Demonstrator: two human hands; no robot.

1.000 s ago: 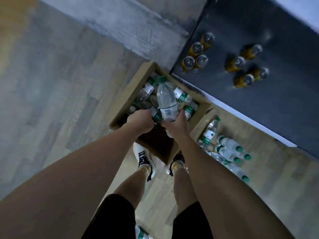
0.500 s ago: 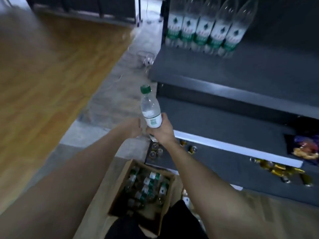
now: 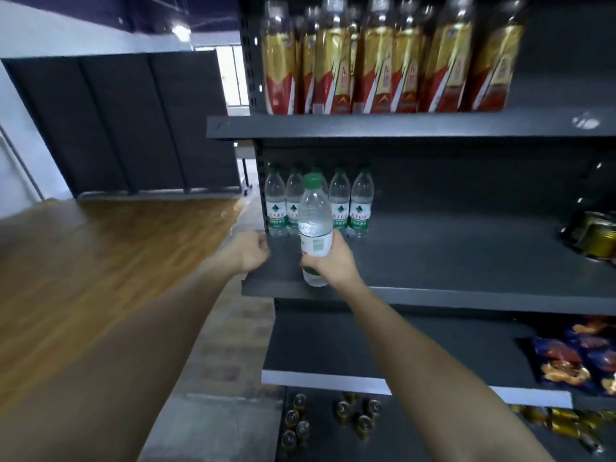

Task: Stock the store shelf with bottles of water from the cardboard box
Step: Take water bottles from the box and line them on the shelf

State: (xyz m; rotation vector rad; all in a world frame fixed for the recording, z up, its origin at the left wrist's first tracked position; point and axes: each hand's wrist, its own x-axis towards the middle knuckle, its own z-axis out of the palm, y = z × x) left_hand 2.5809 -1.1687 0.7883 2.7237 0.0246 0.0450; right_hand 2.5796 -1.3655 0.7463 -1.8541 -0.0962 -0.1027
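Five shelved bottles (image 3: 318, 203) could topple if the right hand (image 3: 335, 258), gripping its water bottle (image 3: 315, 228), pushes in carelessly; left hand (image 3: 251, 250) curls empty.

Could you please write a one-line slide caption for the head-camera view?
Right hand holds a water bottle upright before the shelf, near five stocked bottles; left hand alongside.

Both forearms are bare from elbow to wrist, with no sleeves, watch or gloves; the left hand (image 3: 250, 251) and right hand (image 3: 334, 258) carry no rings.
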